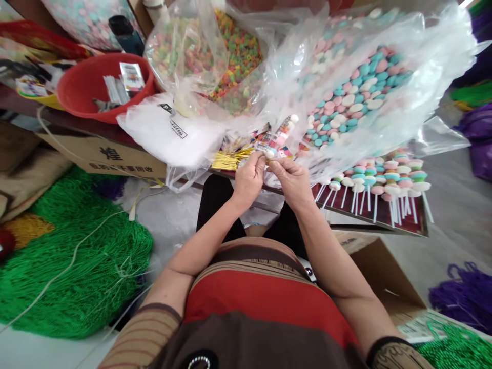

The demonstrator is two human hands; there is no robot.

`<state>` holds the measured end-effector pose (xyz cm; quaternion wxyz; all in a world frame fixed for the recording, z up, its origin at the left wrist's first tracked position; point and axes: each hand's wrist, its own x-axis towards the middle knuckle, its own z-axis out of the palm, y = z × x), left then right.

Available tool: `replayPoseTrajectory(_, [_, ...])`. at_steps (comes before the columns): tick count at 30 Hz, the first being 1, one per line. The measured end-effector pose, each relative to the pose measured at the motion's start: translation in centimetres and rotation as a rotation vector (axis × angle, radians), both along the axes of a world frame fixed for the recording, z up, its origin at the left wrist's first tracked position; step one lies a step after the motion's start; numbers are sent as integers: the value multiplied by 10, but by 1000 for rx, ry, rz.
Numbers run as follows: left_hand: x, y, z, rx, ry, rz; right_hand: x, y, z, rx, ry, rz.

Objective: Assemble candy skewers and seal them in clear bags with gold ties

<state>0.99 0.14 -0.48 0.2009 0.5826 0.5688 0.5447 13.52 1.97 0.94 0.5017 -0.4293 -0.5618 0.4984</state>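
Two hands pinch a candy packet

Through the head camera I see the left hand (pixel 249 177) and right hand (pixel 290 179) nearly touching, thumbs and forefingers closed on the lower end of a printed clear candy packet (pixel 282 134), which lies ahead of the fingertips at the table's near edge. I see gold twist ties (pixel 230 161) just left of it, a bag of pastel candies (pixel 353 97) beyond to the right, and candy skewers (pixel 395 177) near the table's right corner.
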Motion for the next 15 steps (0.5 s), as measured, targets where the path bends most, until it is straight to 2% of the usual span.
replayPoseTrajectory(3, [4,-3,2,-3,-174,-61,-5,-5,8,-102,152,-2])
replayPoseTrajectory(6, [10,-7,1,-74,-468,-223,-8,-10,19,-239,307,76])
replayPoseTrajectory(8, [12,-8,0,-108,-639,-304,-8,-12,26,-288,363,100])
replayPoseTrajectory(10, [10,-7,1,-124,-719,-349,-4,-12,30,-321,389,100])
replayPoseTrajectory(12, [1,-4,6,-127,-659,-390,1,-10,30,-359,385,125])
replayPoseTrajectory(15, [-19,2,27,-21,-305,-430,9,-7,30,-341,337,118])
